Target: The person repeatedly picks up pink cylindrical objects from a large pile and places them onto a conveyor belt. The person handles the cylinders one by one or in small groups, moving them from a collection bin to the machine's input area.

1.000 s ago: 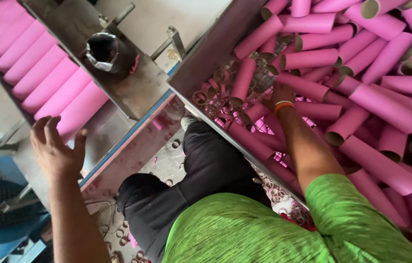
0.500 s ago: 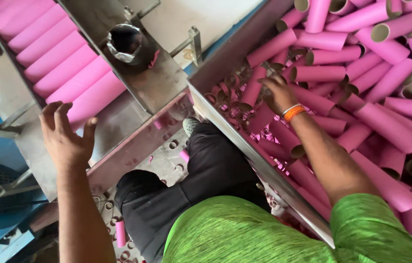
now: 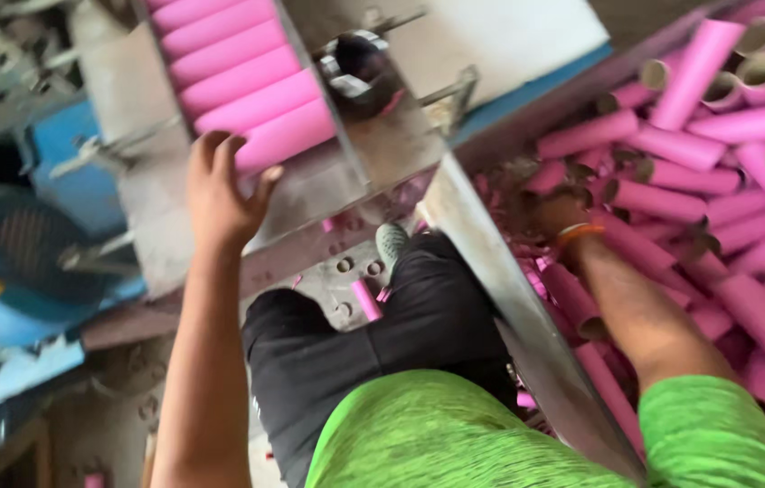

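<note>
My left hand (image 3: 220,194) reaches up with fingers apart and touches the lowest of the pink tubes (image 3: 256,86) lined up side by side on a sloped metal chute (image 3: 310,194). My right hand (image 3: 556,215) is plunged into a bin heaped with loose pink cardboard tubes (image 3: 717,181); its fingers are buried among them, so what they hold is hidden. An orange band (image 3: 579,232) circles that wrist. I wear a green shirt and black trousers.
A metal bin wall (image 3: 509,298) runs diagonally between my legs and the tube heap. A dark round machine part (image 3: 360,68) sits above the chute. Blue machine parts (image 3: 48,235) stand at the left. A short pink tube (image 3: 366,300) and rings lie on the floor.
The view has swung, shifting everything rightward. My left hand rose to the lowest tube on the chute. My right hand pushed deeper into the heap.
</note>
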